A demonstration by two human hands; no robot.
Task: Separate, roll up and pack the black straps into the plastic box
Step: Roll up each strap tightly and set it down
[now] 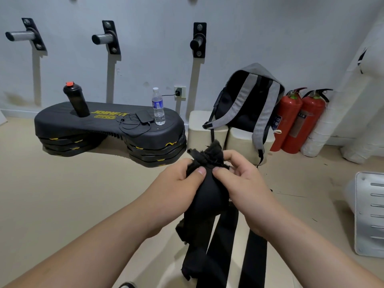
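We held the black straps [207, 201] bunched in mid-air, tails hanging below. L hand [176, 183] & R hand [243, 177] both pinched the tangled, frayed top w/ thumb and fingers. Best approach, we judged: tease one strap loose slowly, no yanking.

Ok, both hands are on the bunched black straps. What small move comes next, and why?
Probably tease the frayed end out of the bunch with the right hand while the left hand steadies it. Both hands pinch the black straps just under that end, the top is tightly bunched, and the loose bands hang below, not yet rolled.
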